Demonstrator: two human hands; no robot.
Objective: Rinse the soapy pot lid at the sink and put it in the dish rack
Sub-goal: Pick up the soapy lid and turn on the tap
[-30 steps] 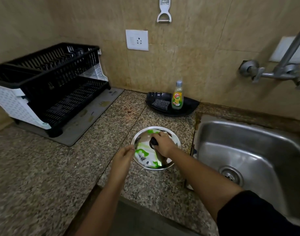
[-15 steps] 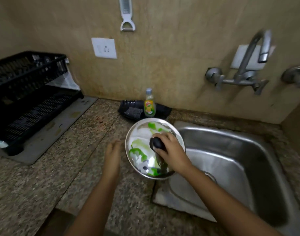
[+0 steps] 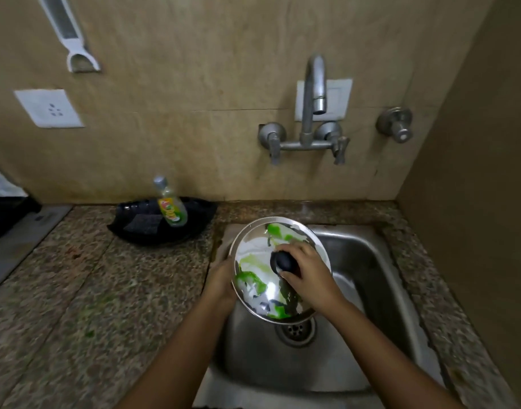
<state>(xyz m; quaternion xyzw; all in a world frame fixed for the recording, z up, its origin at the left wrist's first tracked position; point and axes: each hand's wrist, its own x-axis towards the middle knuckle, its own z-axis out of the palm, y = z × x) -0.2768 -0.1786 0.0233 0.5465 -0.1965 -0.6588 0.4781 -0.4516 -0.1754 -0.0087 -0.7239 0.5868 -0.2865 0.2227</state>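
Note:
The round steel pot lid, smeared with green and white soap, hangs tilted over the left part of the steel sink. My right hand grips its black knob from above. My left hand is at the lid's left rim, its fingers hidden behind the edge. The tap stands on the wall above the sink, and no water runs from it. Only a dark corner of the dish rack shows at the far left edge.
A black tray with a dish soap bottle and a scrub pad sits at the back of the granite counter. A wall valve, a socket plate and a hanging peeler are on the wall. A side wall closes off the right.
The lid has been lifted off the counter and carried right over the sink. My left hand came up to its left rim. The view swung right, leaving the rack almost out of frame.

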